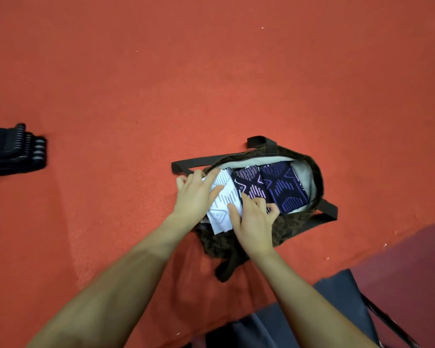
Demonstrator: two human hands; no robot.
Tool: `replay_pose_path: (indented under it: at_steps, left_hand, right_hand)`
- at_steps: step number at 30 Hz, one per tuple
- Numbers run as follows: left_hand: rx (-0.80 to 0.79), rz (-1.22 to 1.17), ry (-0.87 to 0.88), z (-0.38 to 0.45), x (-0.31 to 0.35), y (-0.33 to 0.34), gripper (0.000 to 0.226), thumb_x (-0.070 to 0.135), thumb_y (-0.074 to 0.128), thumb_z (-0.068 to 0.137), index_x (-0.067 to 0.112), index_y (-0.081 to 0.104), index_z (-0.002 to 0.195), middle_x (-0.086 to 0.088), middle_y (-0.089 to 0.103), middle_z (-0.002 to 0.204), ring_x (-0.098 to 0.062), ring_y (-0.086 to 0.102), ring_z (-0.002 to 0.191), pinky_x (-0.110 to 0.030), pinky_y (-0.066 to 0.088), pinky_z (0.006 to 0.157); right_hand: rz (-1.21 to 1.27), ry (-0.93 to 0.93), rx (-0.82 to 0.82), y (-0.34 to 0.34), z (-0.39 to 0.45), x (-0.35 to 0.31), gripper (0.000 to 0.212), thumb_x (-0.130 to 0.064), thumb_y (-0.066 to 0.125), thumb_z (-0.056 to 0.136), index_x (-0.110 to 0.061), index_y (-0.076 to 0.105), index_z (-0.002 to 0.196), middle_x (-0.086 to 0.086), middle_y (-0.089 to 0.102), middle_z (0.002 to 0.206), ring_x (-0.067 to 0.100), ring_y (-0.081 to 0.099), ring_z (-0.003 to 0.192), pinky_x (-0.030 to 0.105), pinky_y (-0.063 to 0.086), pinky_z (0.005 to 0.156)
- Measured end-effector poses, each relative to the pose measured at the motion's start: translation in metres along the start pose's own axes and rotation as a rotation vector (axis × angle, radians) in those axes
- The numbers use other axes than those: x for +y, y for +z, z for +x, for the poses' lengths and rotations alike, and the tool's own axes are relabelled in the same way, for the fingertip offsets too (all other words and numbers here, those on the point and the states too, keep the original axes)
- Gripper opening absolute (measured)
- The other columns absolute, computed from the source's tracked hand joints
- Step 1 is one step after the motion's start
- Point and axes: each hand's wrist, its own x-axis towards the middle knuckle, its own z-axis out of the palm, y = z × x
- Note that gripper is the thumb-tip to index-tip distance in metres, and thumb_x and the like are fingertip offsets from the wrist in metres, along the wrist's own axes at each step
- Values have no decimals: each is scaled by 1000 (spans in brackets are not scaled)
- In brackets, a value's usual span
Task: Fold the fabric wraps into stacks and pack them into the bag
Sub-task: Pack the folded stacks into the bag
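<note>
- Left hand (195, 194) flat, fingers straight, pressing on the white wrap (221, 204) at the left end of the bag (286, 226) mouth.
- Right hand (255, 221) fingers curled, pinching the near edge of the middle dark wrap (249, 185).
- Three folded wraps side by side inside the bag: white, dark with pink lines, dark with purple lines (285, 187).
- Bag lies open on the red worktop (161, 84), straps (186, 165) spread out.
- Stack of dark folded wraps (13, 154) well apart at the left edge.
</note>
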Motion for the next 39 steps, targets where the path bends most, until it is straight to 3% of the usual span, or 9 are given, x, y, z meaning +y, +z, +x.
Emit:
replay_pose_path:
  at_steps: [2,7,12,15,18,22,29,33,39]
  left_hand:
    - [43,131,-17,-1,0,7,51,46,37,88,16,65,119,-11,58,86,-29,59,75,-40,39,71]
    - [12,99,-63,-8,-7,6,51,44,35,91,21,58,130,-10,58,129,-31,56,115,-46,43,88]
    - [89,-392,-182,-25,-18,-5,55,35,27,96,23,23,149,6,22,155,5,17,136,-32,12,109]
    - [171,-365,-332,-42,-25,0,57,42,29,91,10,45,135,-8,40,143,-16,34,132,-39,20,105]
    - [105,-154,-374,-51,-31,16,53,46,36,83,6,65,102,-17,57,118,-35,54,107,-47,33,92]
    - [57,12,-354,-48,-28,22,43,41,41,80,8,68,72,-13,64,93,-33,61,81,-40,31,76]
    - [207,-40,-379,-51,-22,6,30,24,42,81,5,63,70,-17,61,107,-35,57,96,-43,38,82]
    - [331,-13,-310,-61,-29,-13,31,23,43,82,6,62,66,-18,59,111,-32,46,105,-44,36,84]
    - [267,-10,-259,-55,-32,-29,32,28,42,77,6,65,72,-17,61,108,-35,55,103,-44,39,84]
  right_hand:
    - [-59,-3,5,2,3,-4,45,-43,42,85,-11,64,108,2,64,86,26,57,85,39,26,81]
    - [-12,-109,-13,-3,14,-22,52,-28,38,81,-17,56,129,3,56,131,18,48,118,39,23,93]
    - [-24,-204,-93,-4,32,-45,52,-37,32,92,-23,46,139,4,42,147,21,40,134,40,18,103]
    - [-116,-306,-208,8,32,-40,55,-51,27,95,-32,33,146,3,31,154,24,31,140,42,12,108]
    - [-172,-286,-225,18,33,-26,58,-58,22,95,-34,30,147,0,27,155,24,28,141,43,9,111]
    - [-168,-232,-269,22,38,-26,60,-59,16,94,-35,23,149,-2,21,157,22,23,143,42,3,111]
    - [-162,-293,-153,21,29,-28,57,-54,26,96,-26,35,144,4,30,154,25,29,139,44,12,109]
    - [-136,-273,-21,20,27,-35,47,-50,37,91,-18,55,121,13,51,131,31,44,112,43,28,91]
    - [-186,-210,-20,24,33,-43,44,-49,38,89,-22,60,114,8,56,110,25,45,89,40,29,79]
